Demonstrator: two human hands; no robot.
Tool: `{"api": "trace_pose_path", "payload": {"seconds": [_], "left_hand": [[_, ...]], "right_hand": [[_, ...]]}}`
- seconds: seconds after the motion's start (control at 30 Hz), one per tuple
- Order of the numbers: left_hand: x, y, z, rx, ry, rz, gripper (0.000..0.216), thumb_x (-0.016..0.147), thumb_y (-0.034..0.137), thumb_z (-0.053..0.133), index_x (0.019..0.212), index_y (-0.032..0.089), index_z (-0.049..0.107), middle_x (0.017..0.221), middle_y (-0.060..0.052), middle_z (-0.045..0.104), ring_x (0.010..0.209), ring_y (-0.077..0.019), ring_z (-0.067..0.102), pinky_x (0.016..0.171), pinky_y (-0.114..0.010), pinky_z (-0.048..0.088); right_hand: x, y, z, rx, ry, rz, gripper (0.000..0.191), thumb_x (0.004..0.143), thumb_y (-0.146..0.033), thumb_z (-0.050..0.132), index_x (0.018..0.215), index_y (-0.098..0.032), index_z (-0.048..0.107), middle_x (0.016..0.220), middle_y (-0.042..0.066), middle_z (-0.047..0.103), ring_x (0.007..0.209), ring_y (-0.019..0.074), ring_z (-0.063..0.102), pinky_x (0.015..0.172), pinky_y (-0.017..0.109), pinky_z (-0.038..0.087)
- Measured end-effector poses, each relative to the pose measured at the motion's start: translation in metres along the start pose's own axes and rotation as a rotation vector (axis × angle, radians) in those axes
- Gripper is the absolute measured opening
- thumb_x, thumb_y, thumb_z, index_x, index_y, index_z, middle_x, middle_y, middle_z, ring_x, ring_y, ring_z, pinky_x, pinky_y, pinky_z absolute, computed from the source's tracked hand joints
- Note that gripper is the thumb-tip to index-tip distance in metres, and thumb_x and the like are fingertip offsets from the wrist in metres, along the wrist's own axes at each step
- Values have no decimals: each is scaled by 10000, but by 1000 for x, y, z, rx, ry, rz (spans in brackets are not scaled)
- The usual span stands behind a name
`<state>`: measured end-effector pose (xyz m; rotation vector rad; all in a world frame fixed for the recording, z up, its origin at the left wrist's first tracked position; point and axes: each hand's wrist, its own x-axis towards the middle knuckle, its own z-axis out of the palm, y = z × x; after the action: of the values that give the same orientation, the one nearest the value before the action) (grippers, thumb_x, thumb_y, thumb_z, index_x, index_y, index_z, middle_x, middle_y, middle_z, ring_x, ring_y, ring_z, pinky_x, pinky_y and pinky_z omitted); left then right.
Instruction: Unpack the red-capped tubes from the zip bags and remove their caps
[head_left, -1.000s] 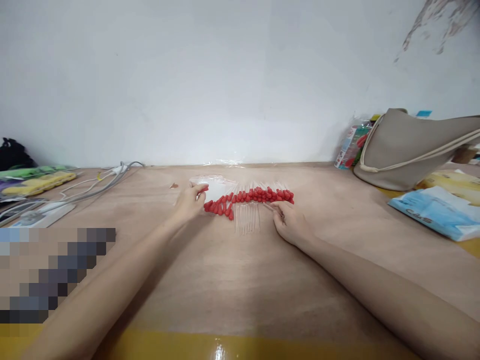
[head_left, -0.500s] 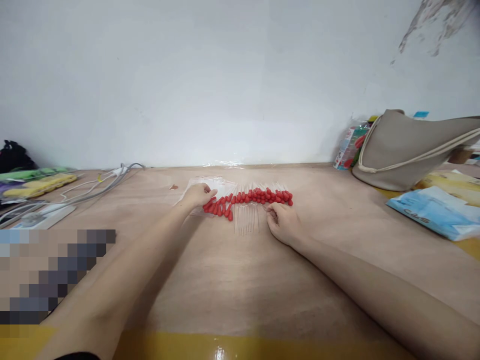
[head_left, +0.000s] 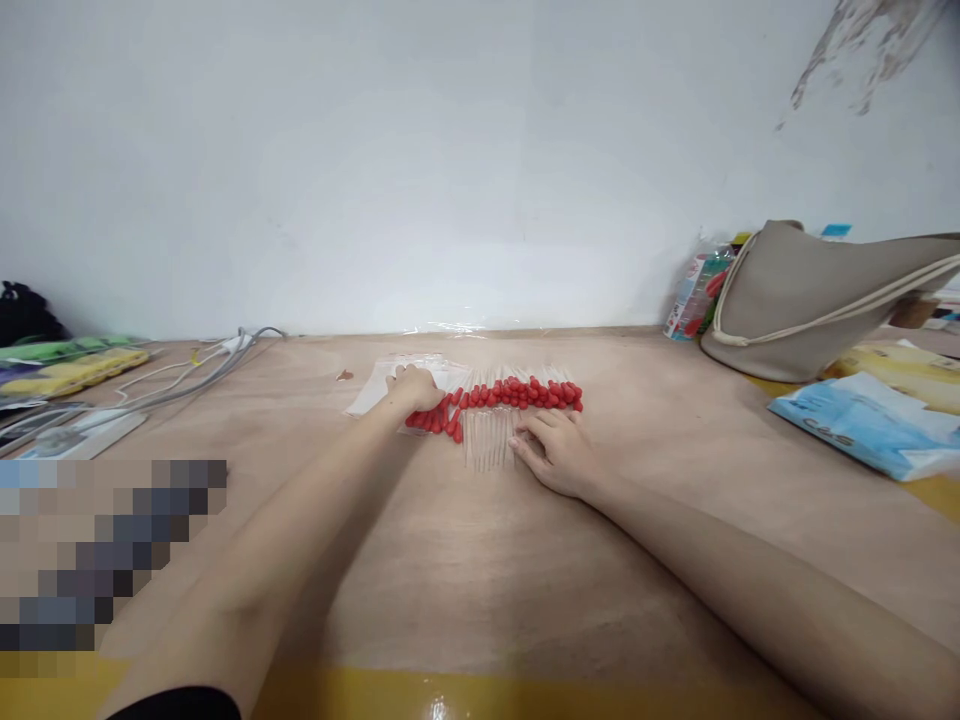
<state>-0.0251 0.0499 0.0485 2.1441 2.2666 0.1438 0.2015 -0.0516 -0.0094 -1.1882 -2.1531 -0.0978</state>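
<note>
A row of several clear droppers with red rubber bulbs (head_left: 517, 394) lies across the middle of the wooden table (head_left: 480, 560). A clear plastic bag (head_left: 379, 390) lies at the row's left end. My left hand (head_left: 412, 390) rests on that bag beside the leftmost red bulbs, its fingers curled down. My right hand (head_left: 551, 450) lies flat on the table just below the row, fingers stretched toward the clear dropper tubes (head_left: 487, 445).
A beige bag (head_left: 817, 295) stands at the back right, with a blue and white packet (head_left: 870, 420) in front of it and a bottle (head_left: 694, 290) beside it. Grey cables (head_left: 195, 370) and yellow and green items (head_left: 67, 365) lie at the left. A yellow strip runs along the near edge.
My left hand has slid right onto the bag and the left end of the row. My right hand has moved left and flattened beside the clear tubes.
</note>
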Motion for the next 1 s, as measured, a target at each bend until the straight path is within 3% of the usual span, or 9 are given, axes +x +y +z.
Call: {"api": "trace_pose_path", "payload": {"seconds": [0.17, 0.33, 0.43, 0.5, 0.57, 0.7, 0.87, 1.0], "left_hand": [[0, 4, -3, -30, 49, -45, 227, 725, 320, 566, 791, 125, 660, 1075, -203, 557, 1100, -391, 430, 840, -491, 372], [-22, 10, -13, -95, 286, 22, 287, 869, 300, 370, 970, 123, 572, 1147, -185, 504, 1130, -328, 412, 871, -446, 373], [-51, 9, -7, -236, 398, 263, 241, 904, 275, 312, 1012, 162, 494, 989, -102, 576, 945, -214, 530, 798, -341, 422], [-72, 5, 6, -348, 381, 475, 196, 906, 288, 329, 968, 184, 483, 808, -42, 590, 756, -176, 560, 684, -302, 441], [-91, 1, 23, -380, 404, 664, 157, 899, 271, 367, 882, 184, 496, 774, -28, 586, 723, -157, 554, 662, -281, 439], [-113, -3, 46, -416, 499, 883, 110, 884, 252, 439, 863, 173, 513, 803, -37, 589, 751, -139, 545, 690, -264, 448], [-116, 3, 48, -481, 552, 955, 63, 865, 223, 486, 874, 167, 515, 786, -32, 587, 735, -132, 536, 684, -257, 458], [-115, 5, 46, -457, 538, 979, 125, 865, 228, 489, 953, 152, 532, 842, -53, 601, 774, -142, 526, 720, -278, 455]], "right_hand": [[-1, 5, 5, -21, 21, 32, 187, 826, -331, 494, 887, -183, 590, 877, 62, 605, 843, 192, 522, 759, 337, 319], [1, 5, 2, 80, 81, 62, 178, 836, -312, 479, 907, -181, 578, 911, 77, 598, 882, 211, 526, 793, 374, 359], [1, 5, -2, 185, 236, 83, 222, 846, -288, 455, 1018, -171, 533, 979, 109, 564, 936, 226, 509, 810, 390, 396], [-1, 6, -4, 233, 362, 86, 290, 854, -286, 435, 1114, -163, 478, 1039, 129, 527, 984, 235, 486, 826, 404, 406], [-3, 6, -7, 235, 414, 49, 336, 859, -290, 422, 1167, -160, 447, 1083, 137, 502, 1033, 241, 463, 856, 416, 396], [-7, 1, -11, 132, 265, -130, 301, 859, -322, 444, 1110, -181, 533, 1047, 107, 556, 1007, 228, 481, 868, 411, 346], [-8, -7, -10, 9, 145, -295, 221, 852, -325, 491, 986, -209, 622, 844, 46, 635, 832, 176, 504, 831, 384, 294], [-8, -10, -8, -53, 132, -367, 190, 868, -268, 470, 896, -201, 646, 637, 3, 584, 691, 139, 461, 823, 362, 282]]}}
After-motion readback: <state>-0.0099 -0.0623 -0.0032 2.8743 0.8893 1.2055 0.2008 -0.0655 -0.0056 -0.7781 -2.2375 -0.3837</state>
